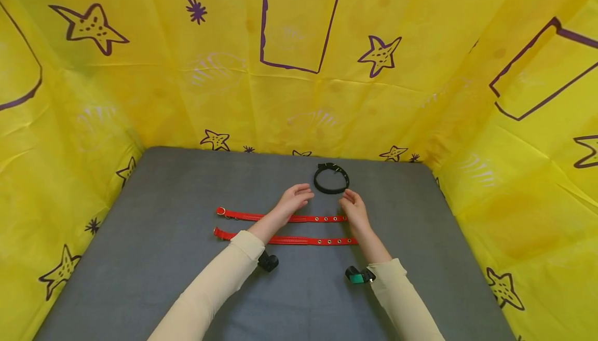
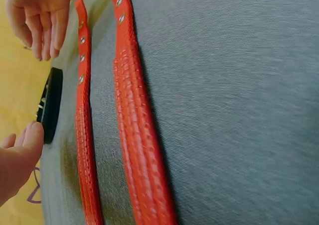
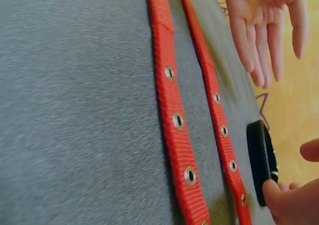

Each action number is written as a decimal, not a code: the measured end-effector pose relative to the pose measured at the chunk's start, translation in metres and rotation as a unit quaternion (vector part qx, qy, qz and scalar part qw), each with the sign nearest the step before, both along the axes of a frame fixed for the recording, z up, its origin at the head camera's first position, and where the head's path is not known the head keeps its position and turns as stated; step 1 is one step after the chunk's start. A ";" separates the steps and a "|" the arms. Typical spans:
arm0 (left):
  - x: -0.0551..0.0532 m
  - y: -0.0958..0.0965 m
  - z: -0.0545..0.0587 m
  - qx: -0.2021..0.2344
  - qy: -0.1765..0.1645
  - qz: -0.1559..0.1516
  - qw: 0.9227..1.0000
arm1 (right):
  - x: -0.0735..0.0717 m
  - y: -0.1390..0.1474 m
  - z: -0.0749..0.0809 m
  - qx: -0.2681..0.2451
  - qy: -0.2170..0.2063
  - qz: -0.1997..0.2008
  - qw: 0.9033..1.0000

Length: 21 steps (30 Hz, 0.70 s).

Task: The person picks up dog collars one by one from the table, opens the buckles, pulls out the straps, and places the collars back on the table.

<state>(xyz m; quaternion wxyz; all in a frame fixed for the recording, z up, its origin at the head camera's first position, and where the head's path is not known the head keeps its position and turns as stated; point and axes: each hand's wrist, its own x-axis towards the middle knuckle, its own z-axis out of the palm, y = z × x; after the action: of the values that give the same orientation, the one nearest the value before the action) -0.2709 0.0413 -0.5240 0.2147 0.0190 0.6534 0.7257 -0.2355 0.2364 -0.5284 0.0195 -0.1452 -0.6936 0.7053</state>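
A black buckled collar (image 1: 329,191), closed into a loop, stands near the back of the grey table. My left hand (image 1: 293,201) is just left of it, fingers straight and slightly spread, holding nothing. On the other side my right hand (image 1: 356,210) has its fingertips right at the loop's right edge, fingers relaxed. Two red collars lie stretched out side by side beneath my forearms: a far one (image 1: 301,219) and a near one (image 1: 291,240). Metal eyelets line their right ends, and their buckle ends point left. My right hand and wrist cover part of those right ends.
Grey cloth covers the table (image 1: 173,190). A yellow curtain (image 1: 224,102) with purple drawings of stars encloses the back and both sides. Dark wrist cameras hang under both cream sleeves (image 1: 210,284).
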 end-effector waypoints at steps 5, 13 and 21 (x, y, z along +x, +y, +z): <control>-0.013 0.010 -0.004 0.000 -0.013 0.012 1.000 | -0.011 -0.001 -0.001 -0.027 -0.007 -0.034 0.999; -0.027 0.020 -0.012 -0.030 0.005 0.014 0.999 | -0.030 0.005 -0.019 -0.042 0.003 -0.093 0.995; -0.037 0.031 -0.016 -0.082 0.035 0.033 0.995 | -0.090 0.037 -0.095 -0.024 -0.003 -0.107 0.994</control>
<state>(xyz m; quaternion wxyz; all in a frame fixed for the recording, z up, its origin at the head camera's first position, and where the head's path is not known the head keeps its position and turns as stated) -0.3079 0.0724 -0.5402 0.1682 0.0056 0.7180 0.6754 -0.3252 0.2738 -0.6232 0.0895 -0.2213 -0.6566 0.7155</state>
